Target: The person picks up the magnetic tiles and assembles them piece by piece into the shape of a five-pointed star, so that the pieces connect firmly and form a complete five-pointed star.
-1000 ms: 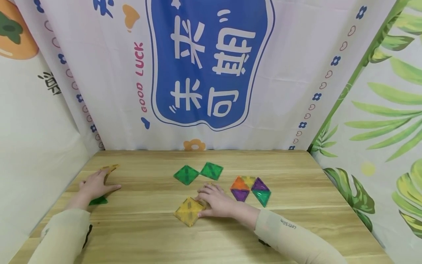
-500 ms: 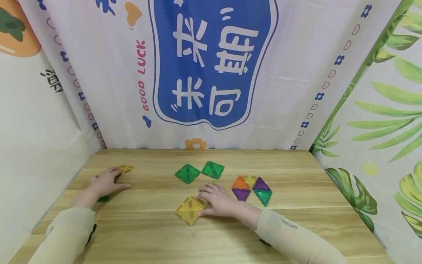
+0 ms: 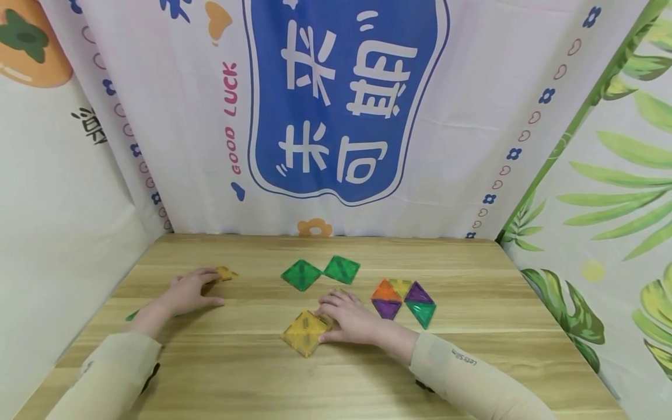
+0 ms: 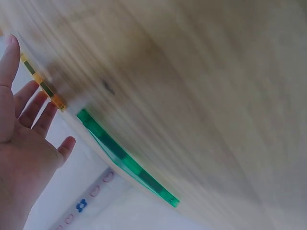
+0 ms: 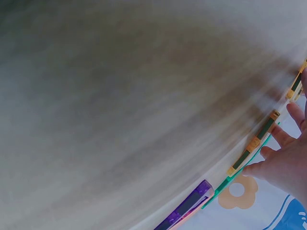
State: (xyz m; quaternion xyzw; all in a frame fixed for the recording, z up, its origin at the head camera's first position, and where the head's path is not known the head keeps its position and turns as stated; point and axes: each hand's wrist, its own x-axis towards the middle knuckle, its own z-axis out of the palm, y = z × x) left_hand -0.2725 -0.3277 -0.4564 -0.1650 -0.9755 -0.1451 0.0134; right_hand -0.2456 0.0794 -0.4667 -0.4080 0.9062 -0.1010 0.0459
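My left hand [image 3: 185, 294] lies over the table's left side, its outstretched fingers touching a yellow translucent magnetic tile [image 3: 226, 273], thumb held apart. In the left wrist view the fingertips meet this tile's edge [image 4: 42, 85]. A green tile [image 4: 125, 160] lies behind that hand, partly hidden by the wrist in the head view. My right hand [image 3: 349, 319] rests with spread fingers beside a yellow diamond of joined tiles [image 3: 304, 333], thumb at its corner. Another yellow tile [image 5: 254, 142] sits at the right fingertips, mostly covered by the hand in the head view.
Two green diamonds [image 3: 301, 275] lie beyond the right hand, almost corner to corner. Right of them is a partial ring of orange [image 3: 385, 290], yellow, purple [image 3: 386, 309] and green [image 3: 422, 312] triangles. A printed curtain [image 3: 472, 116] hangs at the wooden table's [image 3: 252, 379] back edge.
The left hand has moved to the right, sliding the yellow tile along and leaving the green tile behind. My right hand stays beside the yellow diamond. The head view has shifted slightly.
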